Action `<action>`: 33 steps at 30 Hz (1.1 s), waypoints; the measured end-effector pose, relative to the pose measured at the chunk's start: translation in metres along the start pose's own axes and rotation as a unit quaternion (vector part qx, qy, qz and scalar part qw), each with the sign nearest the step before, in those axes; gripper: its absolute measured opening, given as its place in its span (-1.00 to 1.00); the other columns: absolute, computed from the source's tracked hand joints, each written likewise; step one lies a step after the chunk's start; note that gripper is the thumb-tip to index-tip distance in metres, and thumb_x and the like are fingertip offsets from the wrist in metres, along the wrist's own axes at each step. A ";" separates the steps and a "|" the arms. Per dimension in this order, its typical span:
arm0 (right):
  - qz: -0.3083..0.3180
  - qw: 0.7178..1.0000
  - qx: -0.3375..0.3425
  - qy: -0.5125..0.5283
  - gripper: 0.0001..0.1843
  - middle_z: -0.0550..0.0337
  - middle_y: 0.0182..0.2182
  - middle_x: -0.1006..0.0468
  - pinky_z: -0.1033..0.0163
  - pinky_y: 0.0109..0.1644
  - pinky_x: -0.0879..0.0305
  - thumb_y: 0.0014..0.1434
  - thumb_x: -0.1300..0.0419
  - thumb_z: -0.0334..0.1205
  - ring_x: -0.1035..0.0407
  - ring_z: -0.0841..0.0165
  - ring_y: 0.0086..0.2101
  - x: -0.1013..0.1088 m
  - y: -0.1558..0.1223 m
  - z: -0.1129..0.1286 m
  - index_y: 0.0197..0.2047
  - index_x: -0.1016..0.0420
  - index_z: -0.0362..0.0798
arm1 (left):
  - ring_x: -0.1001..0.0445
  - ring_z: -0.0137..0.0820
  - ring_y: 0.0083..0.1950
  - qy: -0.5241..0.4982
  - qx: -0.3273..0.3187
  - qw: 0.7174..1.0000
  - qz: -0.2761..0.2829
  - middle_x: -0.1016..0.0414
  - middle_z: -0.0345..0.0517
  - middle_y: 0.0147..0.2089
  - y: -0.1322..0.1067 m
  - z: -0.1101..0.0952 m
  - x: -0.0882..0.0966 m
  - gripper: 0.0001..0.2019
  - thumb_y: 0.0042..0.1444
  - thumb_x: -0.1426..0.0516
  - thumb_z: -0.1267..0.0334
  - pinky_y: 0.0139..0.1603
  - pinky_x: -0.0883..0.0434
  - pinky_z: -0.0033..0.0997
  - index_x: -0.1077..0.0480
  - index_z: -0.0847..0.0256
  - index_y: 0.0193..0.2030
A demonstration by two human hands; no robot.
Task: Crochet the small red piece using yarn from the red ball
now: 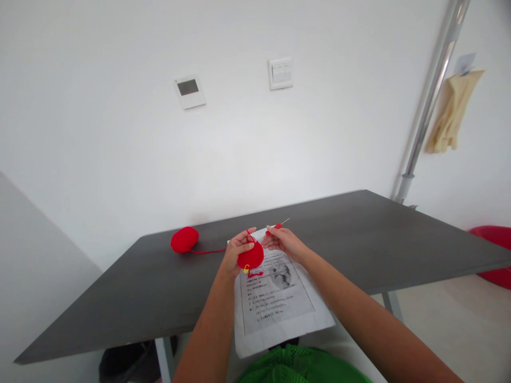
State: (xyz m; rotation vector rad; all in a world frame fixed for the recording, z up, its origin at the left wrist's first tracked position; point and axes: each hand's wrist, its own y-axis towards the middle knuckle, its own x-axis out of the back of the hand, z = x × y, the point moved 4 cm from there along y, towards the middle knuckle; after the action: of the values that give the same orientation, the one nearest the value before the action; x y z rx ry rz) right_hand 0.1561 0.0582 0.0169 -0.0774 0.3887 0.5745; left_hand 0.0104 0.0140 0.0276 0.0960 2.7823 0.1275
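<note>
My left hand is closed on a small round red crochet piece with a yellow stitch marker clipped at its lower left. My right hand pinches a crochet hook with a red grip, its metal tip pointing up and right. Both hands hover over a printed paper sheet lying on the dark grey table. A red yarn strand runs left from the piece to a red yarn ball resting on the table.
The sheet overhangs the table's near edge. A green mesh item lies below in front of me. A metal pole and hanging cream gloves are at the right, with a red tub on the floor.
</note>
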 end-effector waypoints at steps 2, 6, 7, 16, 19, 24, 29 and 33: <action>0.003 1.000 -0.010 0.006 -0.59 0.05 -0.54 -0.57 0.43 -0.43 -0.35 0.12 -0.15 0.01 -0.45 0.45 -0.52 0.000 0.000 -0.001 -0.48 -0.50 -0.21 | -0.39 -0.48 -0.49 -0.002 0.001 1.000 0.002 -0.46 -0.17 -0.43 0.000 0.000 0.000 -0.50 -0.31 -0.30 0.34 -0.38 -0.32 -0.42 -0.45 0.23 -0.10; 0.005 1.000 -0.004 0.024 -0.59 0.06 -0.56 -0.56 0.45 -0.44 -0.35 0.13 -0.14 -0.02 -0.44 0.46 -0.53 0.000 0.000 0.000 -0.51 -0.50 -0.21 | -0.39 -0.49 -0.48 -0.005 0.000 1.000 0.003 -0.45 -0.18 -0.43 0.000 0.000 -0.001 -0.50 -0.29 -0.30 0.36 -0.39 -0.31 -0.45 -0.44 0.24 -0.09; 0.004 0.999 -0.001 0.032 -0.60 0.06 -0.56 -0.56 0.45 -0.45 -0.35 0.13 -0.15 -0.04 -0.43 0.47 -0.54 0.000 -0.001 0.001 -0.52 -0.50 -0.21 | -0.38 -0.49 -0.47 -0.005 -0.001 1.000 0.002 -0.45 -0.18 -0.43 0.000 0.000 -0.001 -0.51 -0.28 -0.30 0.36 -0.40 -0.31 -0.46 -0.44 0.24 -0.09; 0.062 0.996 -0.008 0.070 -0.74 0.09 -0.56 -0.54 0.41 -0.41 -0.32 0.08 -0.14 -0.20 -0.41 0.45 -0.53 -0.002 -0.002 0.000 -0.50 -0.49 -0.21 | -0.39 -0.50 -0.49 -0.003 -0.006 0.999 -0.032 -0.44 -0.20 -0.47 0.000 -0.001 0.000 -0.52 -0.26 -0.30 0.34 -0.44 -0.31 -0.51 -0.43 0.25 -0.09; 0.080 0.994 -0.013 0.077 -0.75 0.10 -0.58 -0.52 0.39 -0.40 -0.31 0.06 -0.13 -0.20 -0.40 0.45 -0.55 -0.002 -0.002 -0.001 -0.48 -0.49 -0.21 | -0.40 -0.49 -0.51 0.000 0.003 0.999 -0.041 -0.47 -0.19 -0.47 0.000 0.001 0.001 -0.54 -0.25 -0.30 0.31 -0.45 -0.31 -0.51 -0.44 0.25 -0.11; 0.084 0.993 -0.004 0.087 -0.76 0.11 -0.57 -0.52 0.38 -0.39 -0.30 0.03 -0.16 -0.20 -0.40 0.45 -0.53 -0.002 -0.002 -0.001 -0.49 -0.50 -0.22 | -0.43 -0.47 -0.46 0.004 0.001 0.999 -0.045 -0.52 -0.14 -0.43 0.002 0.004 0.002 -0.59 -0.26 -0.31 0.29 -0.40 -0.33 -0.50 -0.46 0.26 -0.17; 0.087 0.992 0.003 0.095 -0.77 0.13 -0.55 -0.53 0.38 -0.38 -0.30 0.01 -0.19 -0.19 -0.40 0.45 -0.52 -0.004 -0.002 0.000 -0.49 -0.50 -0.21 | -0.45 -0.44 -0.41 0.005 0.005 0.999 -0.046 -0.54 -0.08 -0.37 0.003 0.006 0.004 -0.62 -0.26 -0.32 0.29 -0.35 -0.35 -0.47 -0.47 0.28 -0.21; 0.087 0.990 0.014 0.113 -0.77 0.13 -0.54 -0.53 0.38 -0.35 -0.31 0.01 -0.20 -0.19 -0.40 0.46 -0.51 -0.005 -0.002 0.000 -0.48 -0.51 -0.21 | -0.45 -0.43 -0.41 0.004 0.006 0.999 -0.047 -0.54 -0.06 -0.37 0.003 0.006 0.003 -0.65 -0.26 -0.32 0.28 -0.34 -0.35 -0.47 -0.48 0.30 -0.25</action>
State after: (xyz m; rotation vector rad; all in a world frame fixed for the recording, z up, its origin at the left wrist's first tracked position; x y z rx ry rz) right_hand 0.1530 0.0542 0.0189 -0.0833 0.6288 0.7359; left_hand 0.0097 0.0180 0.0210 -0.0331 2.7897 0.0887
